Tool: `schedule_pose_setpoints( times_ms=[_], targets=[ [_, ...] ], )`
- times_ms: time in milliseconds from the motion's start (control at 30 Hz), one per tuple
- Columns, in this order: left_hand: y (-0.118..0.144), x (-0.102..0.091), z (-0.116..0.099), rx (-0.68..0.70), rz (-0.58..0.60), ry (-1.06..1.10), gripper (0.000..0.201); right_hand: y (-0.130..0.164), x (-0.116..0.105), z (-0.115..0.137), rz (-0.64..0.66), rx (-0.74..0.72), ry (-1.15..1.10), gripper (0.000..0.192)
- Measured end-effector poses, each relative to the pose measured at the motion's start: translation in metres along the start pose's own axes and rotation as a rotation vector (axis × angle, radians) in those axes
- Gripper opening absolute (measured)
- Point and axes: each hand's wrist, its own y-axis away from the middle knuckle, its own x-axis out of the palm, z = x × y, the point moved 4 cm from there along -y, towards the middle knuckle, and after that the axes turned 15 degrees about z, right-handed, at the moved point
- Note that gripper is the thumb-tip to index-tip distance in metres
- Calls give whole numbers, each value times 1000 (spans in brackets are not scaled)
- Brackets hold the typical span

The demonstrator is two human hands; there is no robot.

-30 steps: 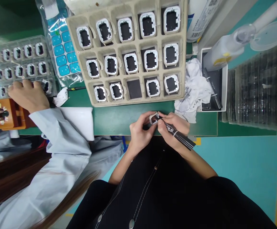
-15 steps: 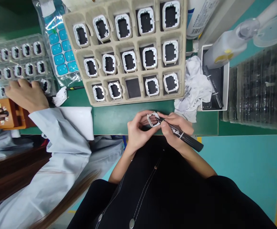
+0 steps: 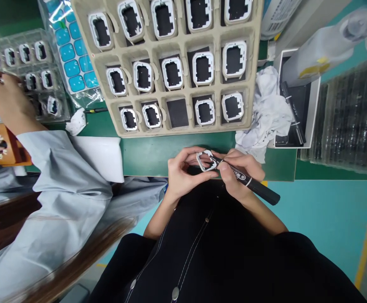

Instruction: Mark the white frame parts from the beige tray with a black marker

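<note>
Near the table's front edge, my left hand (image 3: 183, 174) is closed on a small white square frame (image 3: 206, 161) with a notched inner edge, its fingers and thumb at the frame's sides. My right hand (image 3: 242, 170) grips a black marker pen (image 3: 259, 189), tip toward the frame. The tip meets or nearly meets the frame's right inner side; actual contact cannot be made out. Beyond my hands lies a beige compartment tray (image 3: 158, 134) of similar white frames (image 3: 172, 73). One front-row compartment (image 3: 177, 113) shows only its dark bottom.
A crumpled white cloth (image 3: 263, 113) lies right of the tray, beside a white box (image 3: 313, 113) holding a pen and a bottle (image 3: 320, 54). Stacked clear trays (image 3: 354, 122) stand farther right. At left, a co-worker's hand (image 3: 8, 99) reaches over another tray (image 3: 58, 113), near an orange block (image 3: 8, 145).
The marker and the frame have shifted slightly right in the picture, both still held. The co-worker's hand has moved left and up. The camera view has shifted a little, with the tray appearing larger.
</note>
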Motion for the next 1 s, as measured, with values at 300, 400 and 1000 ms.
schedule_pose_setpoints(
  times_ms=[300, 400, 1000],
  targets=[
    [0, 2, 3, 31, 31, 14, 66, 1, -3, 3, 8, 5, -56, 7],
    [5, -3, -6, 28, 39, -78, 59, 8, -8, -1, -82, 26, -48, 13],
    [-80, -50, -89, 409, -33, -1283, 41, 18, -8, -15, -119, 75, -5, 11]
  ],
)
